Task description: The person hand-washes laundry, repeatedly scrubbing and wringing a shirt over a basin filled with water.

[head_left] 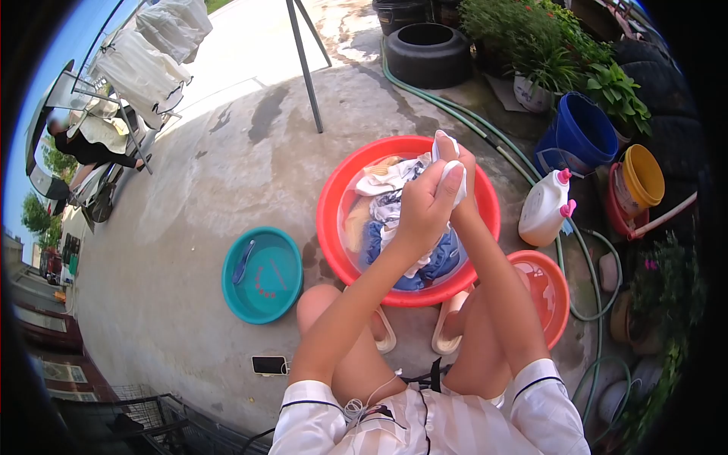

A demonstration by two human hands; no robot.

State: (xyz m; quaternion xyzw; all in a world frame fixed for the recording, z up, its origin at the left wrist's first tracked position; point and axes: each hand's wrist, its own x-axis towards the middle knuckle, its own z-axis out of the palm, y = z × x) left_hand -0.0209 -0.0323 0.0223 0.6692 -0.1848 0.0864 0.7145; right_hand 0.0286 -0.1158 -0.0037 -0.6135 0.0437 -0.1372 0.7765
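My left hand [426, 199] is closed around a small white cloth [460, 189], which looks bunched or twisted. Just beyond it, my right hand [467, 165] grips the same cloth, part of it showing by the thumb. Both hands are raised over a large red basin [331, 216] in front of my knees. In that basin lie wet clothes: a blue garment [442, 262], white and dark-patterned pieces [388, 206], and something cream-coloured at the left side. My forearms hide part of the basin.
A teal basin [265, 309] holding a blue brush [243, 262] stands left; a phone [269, 365] lies nearby. To the right are an orange-red basin [560, 292], a white jug [540, 212], buckets [580, 136] and a green hose [485, 125]. A person [91, 152] is by a scooter.
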